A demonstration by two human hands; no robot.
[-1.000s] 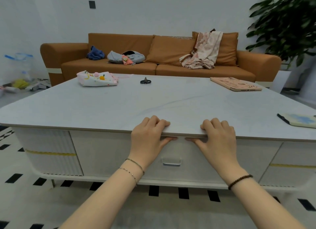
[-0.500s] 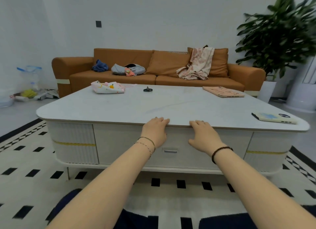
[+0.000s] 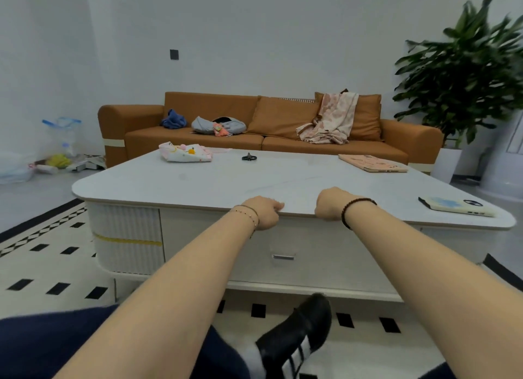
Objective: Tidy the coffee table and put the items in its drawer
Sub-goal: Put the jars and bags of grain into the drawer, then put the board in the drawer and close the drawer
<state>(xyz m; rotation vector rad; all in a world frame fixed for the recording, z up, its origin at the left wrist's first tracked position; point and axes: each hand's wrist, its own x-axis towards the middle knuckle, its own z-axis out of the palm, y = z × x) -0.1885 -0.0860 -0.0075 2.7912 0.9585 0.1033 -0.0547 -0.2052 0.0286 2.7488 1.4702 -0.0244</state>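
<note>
Obs: both hands were at the near rim of the surface [image 3: 283,177], close to its middle. The left hand [image 3: 264,212] had its fingers curled over the rim and gripped it as far as could be seen; the thumb was hidden. The right hand [image 3: 328,204] sat the same way. Its fingers were folded out of sight behind the knuckles, so the grip was judged from contact with the rim. Neither held a loose item.

The drawer [image 3: 325,245] was shut, with its front directly below both hands. Its handle [image 3: 283,256], a short horizontal bar, lay below and between the wrists, somewhat closer to the left hand.

Items on the surface:
- phone [image 3: 457,206], near right corner, long axis roughly left to right, right hand plainly nearer
- laptop [image 3: 373,162], far right
- small black item [image 3: 249,157], far centre, too small to name
- pouch [image 3: 185,152], far left

The last three were well apart from both hands.

Judgement: nothing was stowed yet, so the task was at its start. The next move probably called for one hand to drop to the handle and pull towards the person; the left had the shorter path.

Risk: a shoe [image 3: 297,330] lay on the floor in front of the drawer, in the line of pull, and might have blocked it
</note>
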